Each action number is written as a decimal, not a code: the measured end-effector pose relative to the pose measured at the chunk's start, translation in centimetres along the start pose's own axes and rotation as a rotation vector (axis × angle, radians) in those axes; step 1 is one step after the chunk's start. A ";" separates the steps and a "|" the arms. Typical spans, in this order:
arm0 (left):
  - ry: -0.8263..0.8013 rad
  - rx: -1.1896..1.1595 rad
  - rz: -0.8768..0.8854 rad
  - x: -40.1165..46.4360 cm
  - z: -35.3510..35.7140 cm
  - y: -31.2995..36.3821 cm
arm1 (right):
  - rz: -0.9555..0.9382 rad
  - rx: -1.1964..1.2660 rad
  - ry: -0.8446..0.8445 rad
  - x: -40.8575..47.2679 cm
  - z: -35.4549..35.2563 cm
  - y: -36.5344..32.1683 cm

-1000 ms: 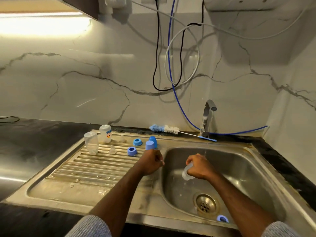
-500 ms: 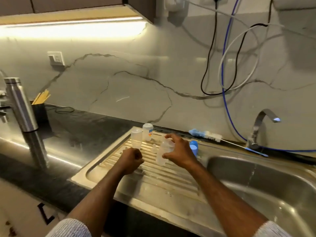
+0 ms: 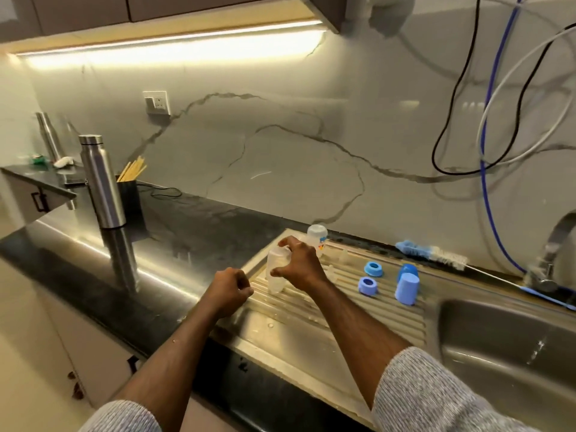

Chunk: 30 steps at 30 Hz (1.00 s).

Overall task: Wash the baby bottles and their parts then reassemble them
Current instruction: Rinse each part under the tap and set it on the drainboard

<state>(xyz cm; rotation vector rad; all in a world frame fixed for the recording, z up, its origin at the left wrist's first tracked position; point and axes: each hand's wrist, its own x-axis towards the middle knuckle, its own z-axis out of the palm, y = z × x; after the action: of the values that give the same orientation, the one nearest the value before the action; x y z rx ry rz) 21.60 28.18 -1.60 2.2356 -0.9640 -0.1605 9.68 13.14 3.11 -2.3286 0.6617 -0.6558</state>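
On the ribbed draining board (image 3: 290, 310) beside the sink, my right hand (image 3: 300, 266) is setting a clear bottle (image 3: 276, 272) upright, with thumb and fingers curled around its upper part. To do this step well, I think I should lower it straight until the base sits flat across the ribs, then loosen the fingers slowly, because the wet plastic may tip over in a groove. My left hand (image 3: 229, 291) hangs just beside the bottle with fingers curled into a loose fist; I see nothing held in it. The bottle is see-through, a little cloudy, without cap or ring, and it stands at the left end of the board. Behind it is a second bottle (image 3: 316, 235) with a small coloured print. Two blue rings (image 3: 373, 269) and a blue cap (image 3: 406, 289) wait further right, well apart from it.
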 end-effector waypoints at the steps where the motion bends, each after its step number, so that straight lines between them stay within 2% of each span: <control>1: -0.001 -0.003 0.003 0.0 0.0 0.0 | -0.003 0.002 0.000 0.0 0.3 0.0; 10: 0.013 0.029 0.055 -0.1 0.6 1.3 | -0.012 -0.024 -0.040 0.0 0.2 0.1; 18: -0.025 -0.005 0.089 -1.4 0.4 3.6 | 0.014 0.009 -0.012 -1.2 -1.7 1.1; 23: -0.106 -0.051 0.142 -2.6 2.1 7.6 | 0.054 0.070 0.013 -3.9 -5.2 3.9; 30: -0.179 -0.103 0.322 -3.2 8.6 17.3 | 0.090 0.022 0.219 -10.5 -14.0 12.1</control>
<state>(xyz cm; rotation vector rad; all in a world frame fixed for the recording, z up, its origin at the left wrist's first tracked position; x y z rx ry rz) 5.86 17.22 2.47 1.9669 -1.3659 -0.2613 -9.99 5.27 1.55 -2.2115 0.8478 -0.8796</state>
